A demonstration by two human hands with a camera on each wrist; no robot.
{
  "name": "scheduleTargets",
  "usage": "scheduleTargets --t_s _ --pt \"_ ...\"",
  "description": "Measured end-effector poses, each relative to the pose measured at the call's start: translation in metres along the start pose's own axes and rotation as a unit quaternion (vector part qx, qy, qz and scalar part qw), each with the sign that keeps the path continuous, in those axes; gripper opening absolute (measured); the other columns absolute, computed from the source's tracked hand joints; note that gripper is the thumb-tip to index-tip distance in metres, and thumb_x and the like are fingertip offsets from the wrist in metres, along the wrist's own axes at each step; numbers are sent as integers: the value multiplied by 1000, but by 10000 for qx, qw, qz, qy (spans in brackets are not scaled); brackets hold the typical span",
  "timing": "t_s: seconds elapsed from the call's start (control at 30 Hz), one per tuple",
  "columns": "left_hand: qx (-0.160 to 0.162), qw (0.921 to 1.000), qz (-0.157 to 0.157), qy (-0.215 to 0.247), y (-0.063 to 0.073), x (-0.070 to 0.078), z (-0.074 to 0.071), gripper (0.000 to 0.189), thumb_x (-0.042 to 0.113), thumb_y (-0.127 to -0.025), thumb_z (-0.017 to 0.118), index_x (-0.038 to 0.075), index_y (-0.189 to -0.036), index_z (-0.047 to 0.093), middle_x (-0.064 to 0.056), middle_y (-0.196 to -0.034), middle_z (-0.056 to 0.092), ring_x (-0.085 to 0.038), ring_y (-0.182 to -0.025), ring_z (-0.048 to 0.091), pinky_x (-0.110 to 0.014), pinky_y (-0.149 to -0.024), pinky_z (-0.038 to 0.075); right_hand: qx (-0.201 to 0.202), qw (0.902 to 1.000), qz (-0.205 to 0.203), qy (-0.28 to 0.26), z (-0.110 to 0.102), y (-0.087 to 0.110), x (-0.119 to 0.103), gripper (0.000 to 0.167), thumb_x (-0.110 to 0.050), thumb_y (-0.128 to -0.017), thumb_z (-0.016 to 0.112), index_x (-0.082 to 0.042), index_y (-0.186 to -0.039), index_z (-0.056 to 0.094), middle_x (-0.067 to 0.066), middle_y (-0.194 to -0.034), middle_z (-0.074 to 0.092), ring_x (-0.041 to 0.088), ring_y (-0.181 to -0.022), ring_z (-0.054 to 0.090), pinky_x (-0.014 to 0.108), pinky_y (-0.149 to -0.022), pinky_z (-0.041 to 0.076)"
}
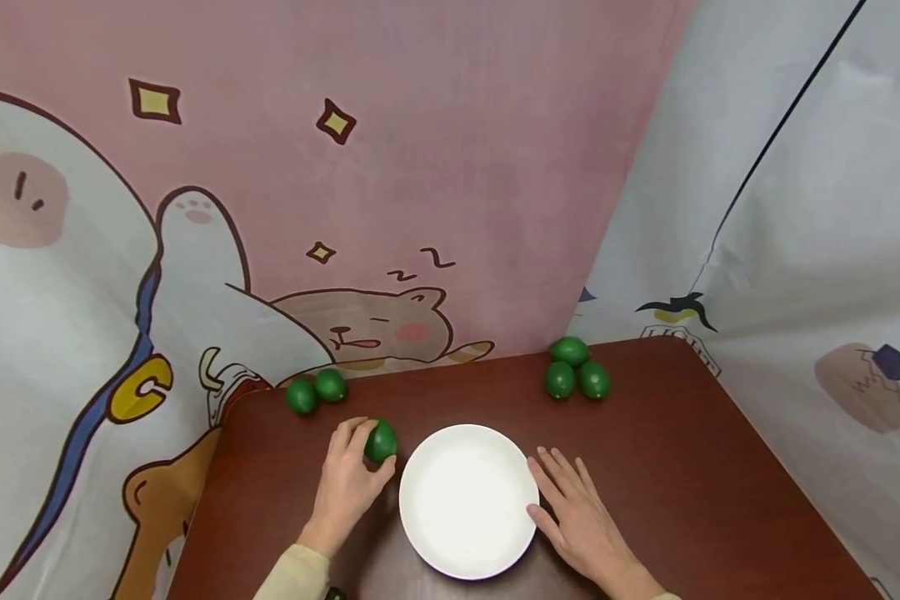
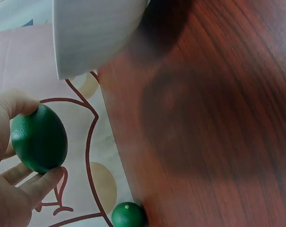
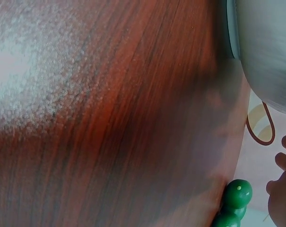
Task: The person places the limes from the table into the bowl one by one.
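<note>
Well, the green fruit (image 2: 40,139) sits between the left fingers (image 2: 44,183).

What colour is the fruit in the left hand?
Dark green; the fruit shows best in the left wrist view.

brown table (image 1: 690,467): white bowl (image 1: 468,502), five green fruits (image 1: 560,380), probably limes

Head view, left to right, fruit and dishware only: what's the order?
Two green fruits → single green fruit held by the left hand → white bowl → three clustered green fruits.
</note>
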State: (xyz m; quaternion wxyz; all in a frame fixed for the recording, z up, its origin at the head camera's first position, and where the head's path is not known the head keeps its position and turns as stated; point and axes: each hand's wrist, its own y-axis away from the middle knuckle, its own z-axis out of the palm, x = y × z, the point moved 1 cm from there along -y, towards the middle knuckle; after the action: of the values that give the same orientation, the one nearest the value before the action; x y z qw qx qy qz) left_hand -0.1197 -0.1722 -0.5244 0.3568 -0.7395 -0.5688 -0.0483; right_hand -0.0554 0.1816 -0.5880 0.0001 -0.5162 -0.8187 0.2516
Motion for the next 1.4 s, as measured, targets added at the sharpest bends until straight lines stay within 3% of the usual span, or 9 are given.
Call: scheduleTargets --t_s 0.33,0.77,1.1,1.4 --pt "-127 9995 253 137 1 14 -1 56 9 -69 93 6 -120 69 -14 -126 60 -31 -109 62 -41 -79 62 -19 10000 -28 -42 0 -2 2 63 -44 -103 57 -7 -153 50 18 -157 48 42 -143 45 32 -126 -10" --pt "-25 9955 916 224 1 30 -1 57 9 -68 92 4 -119 69 -14 -122 61 -28 -106 62 -35 -74 60 142 9999 -87 -45 2 -7 2 61 -45 -105 53 -5 -152 50 20 -155 49 43 -140 47 35 -128 -6" --pt "-230 9948 969 235 12 37 3 59 11 -68 93 6 -122 69 -12 -123 61 -26 -107 62 -33 -75 60 66 9999 -67 -75 2 -5 2 62 -43 -104 55 -6 -154 49 20 -156 48 45 -140 47 32 -127 -9" --pt "-332 9914 1247 236 22 39 10 59 13 -67 93 6 -121 69 -13 -123 62 -25 -103 61 -35 -77 60 89 9999 -123 -54 2 -2 0 61 -44 -105 54 -3 -150 52 21 -154 50 44 -139 47 31 -127 -9"
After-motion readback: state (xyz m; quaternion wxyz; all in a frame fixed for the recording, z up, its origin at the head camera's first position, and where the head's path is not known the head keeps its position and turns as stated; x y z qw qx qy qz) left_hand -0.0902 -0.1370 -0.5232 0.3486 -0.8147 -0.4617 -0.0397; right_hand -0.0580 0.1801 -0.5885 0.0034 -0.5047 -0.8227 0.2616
